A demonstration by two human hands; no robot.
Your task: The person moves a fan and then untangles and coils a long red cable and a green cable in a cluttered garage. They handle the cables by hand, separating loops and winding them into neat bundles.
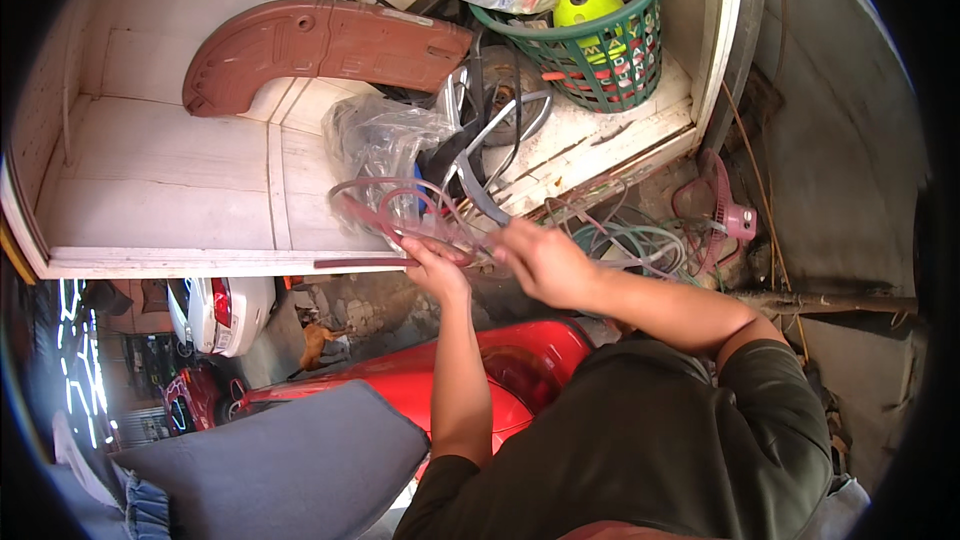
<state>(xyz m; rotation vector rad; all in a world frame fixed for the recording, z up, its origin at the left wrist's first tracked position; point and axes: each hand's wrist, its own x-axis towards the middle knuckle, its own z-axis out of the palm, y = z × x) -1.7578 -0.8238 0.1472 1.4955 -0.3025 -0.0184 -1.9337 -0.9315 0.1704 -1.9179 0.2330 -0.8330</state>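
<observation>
Loops of thin, see-through pinkish hose [383, 202] hang in a loose coil in front of the shelf. My left hand [437, 268] is closed round the bottom of this coil, and a straight end sticks out to its left. Just to the right, my right hand [548, 265] is curled, slightly blurred, with a strand of the hose running to its fingertips. Behind the coil lies a crumpled clear plastic bag [372, 135]. A silver metal frame [485, 145] with a grey curved arm leans beside the bag, close above my right hand.
On the white shelf [160, 175] lie a curved brown plastic cover [330, 40] and a green basket [640, 60] holding a yellow ball-like object [588, 4]. A pink fan [735, 221] and tangled tubing [645, 250] are at right. Below are a red vehicle [400, 375] and grey cloth [280, 460].
</observation>
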